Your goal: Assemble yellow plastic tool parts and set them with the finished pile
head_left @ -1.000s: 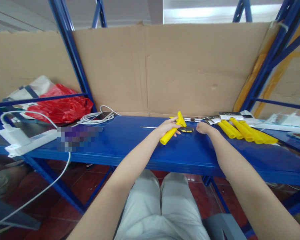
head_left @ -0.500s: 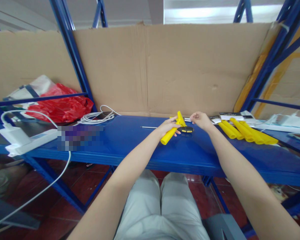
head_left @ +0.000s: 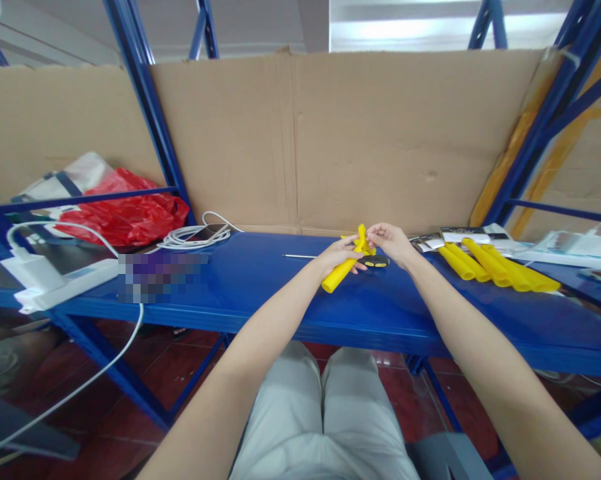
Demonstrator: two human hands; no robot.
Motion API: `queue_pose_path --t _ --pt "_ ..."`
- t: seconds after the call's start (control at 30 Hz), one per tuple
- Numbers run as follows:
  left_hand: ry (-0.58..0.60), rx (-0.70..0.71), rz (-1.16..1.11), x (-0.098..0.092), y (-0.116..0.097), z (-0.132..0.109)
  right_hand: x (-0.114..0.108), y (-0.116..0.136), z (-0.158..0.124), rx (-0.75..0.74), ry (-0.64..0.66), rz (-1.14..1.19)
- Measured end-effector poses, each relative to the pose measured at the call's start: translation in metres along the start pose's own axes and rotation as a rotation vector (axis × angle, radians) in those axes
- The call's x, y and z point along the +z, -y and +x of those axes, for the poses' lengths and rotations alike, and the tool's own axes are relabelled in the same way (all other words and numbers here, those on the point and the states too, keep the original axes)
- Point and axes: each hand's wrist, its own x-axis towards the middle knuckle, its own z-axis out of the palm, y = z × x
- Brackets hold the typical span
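Observation:
My left hand (head_left: 337, 255) is wrapped round a yellow plastic piece with a hollow tubular handle (head_left: 336, 279) and a narrower, branching head. The handle's open end points toward me, and the head tilts up and away. At that head, my right hand (head_left: 389, 241) has its fingertips pinched together; whatever they hold is too small to make out. Beneath the hands lies a screwdriver (head_left: 376, 261) with a black and yellow handle, its thin metal shaft reaching out to the left. My left hand hides its middle.
Several yellow tubular pieces (head_left: 497, 267) lie in a row at right, beside black-and-white packets (head_left: 465, 235). White power strips (head_left: 70, 283) sit at both ends of the blue bench (head_left: 260, 293). A coiled white cable (head_left: 195, 237) and red plastic bag (head_left: 125, 203) lie at left. Cardboard (head_left: 360, 133) stands behind.
My right hand has moved left, bringing its fingertips up to the head of the yellow piece. My left hand keeps its grip, nearly still.

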Motion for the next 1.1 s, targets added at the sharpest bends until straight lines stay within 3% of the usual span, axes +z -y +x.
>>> queue_pose_path --t 0.37,1.1 --pt "-0.033 0.005 -0.059 -0.005 0.010 0.009 0.001 -0.006 0.003 -0.015 0.009 0.004" --pt "-0.014 0.004 -0.066 -0.006 0.009 0.010 -0.002 -0.017 0.007 -0.100 -0.001 -0.164"
